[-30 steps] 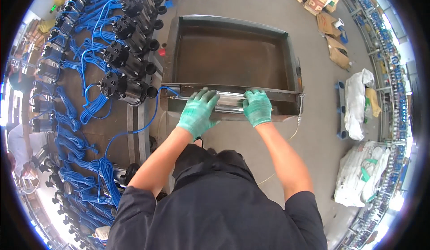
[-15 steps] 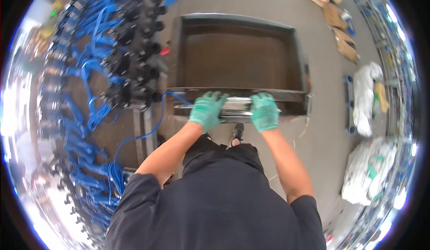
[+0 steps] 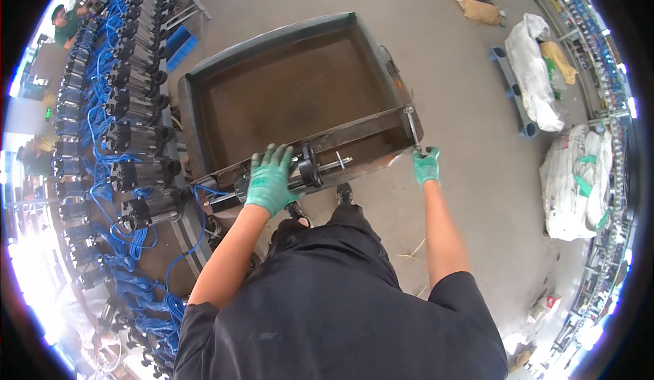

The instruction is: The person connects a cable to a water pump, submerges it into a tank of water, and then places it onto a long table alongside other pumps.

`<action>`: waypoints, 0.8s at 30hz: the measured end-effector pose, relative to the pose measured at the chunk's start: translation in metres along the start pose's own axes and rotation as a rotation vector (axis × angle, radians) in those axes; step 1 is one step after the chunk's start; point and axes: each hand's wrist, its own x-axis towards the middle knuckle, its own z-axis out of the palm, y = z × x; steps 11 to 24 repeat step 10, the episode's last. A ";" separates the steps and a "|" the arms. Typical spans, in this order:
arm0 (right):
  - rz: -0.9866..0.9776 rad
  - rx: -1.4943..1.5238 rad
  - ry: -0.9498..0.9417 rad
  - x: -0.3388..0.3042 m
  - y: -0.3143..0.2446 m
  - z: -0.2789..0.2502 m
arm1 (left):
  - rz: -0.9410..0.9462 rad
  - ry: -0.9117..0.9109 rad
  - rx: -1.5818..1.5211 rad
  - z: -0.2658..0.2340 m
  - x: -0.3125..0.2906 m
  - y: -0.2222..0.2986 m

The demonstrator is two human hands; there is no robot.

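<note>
A motor-like unit with a black round flange (image 3: 310,167) and a thin metal shaft (image 3: 337,164) lies across the front ledge of a big metal tank (image 3: 286,94). My left hand (image 3: 269,182), in a green glove, rests on its body with the fingers spread, covering much of it. A blue cable (image 3: 199,220) runs from the left end of the ledge down toward the left. At the tank's front right corner is a metal lever (image 3: 413,128). My gloved right hand (image 3: 426,167) is closed around its lower end.
Rows of similar black and silver motors (image 3: 139,135) with blue cables fill a long rack at left. A blue crate (image 3: 180,48) sits beside it. White sacks (image 3: 579,182), a blue pallet (image 3: 507,80) and brown bags (image 3: 477,4) lie along the right. People stand far left.
My right hand has left the motor unit and moved right to the lever. My left hand stays on the unit, whose black flange and shaft now show. The view has turned.
</note>
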 end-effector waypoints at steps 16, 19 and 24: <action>-0.171 -0.025 -0.113 0.054 -0.113 0.027 | -0.065 -0.072 -0.004 0.012 0.019 0.024; -0.171 -0.025 -0.113 0.054 -0.113 0.027 | -0.065 -0.072 -0.004 0.012 0.019 0.024; -0.171 -0.025 -0.113 0.054 -0.113 0.027 | -0.065 -0.072 -0.004 0.012 0.019 0.024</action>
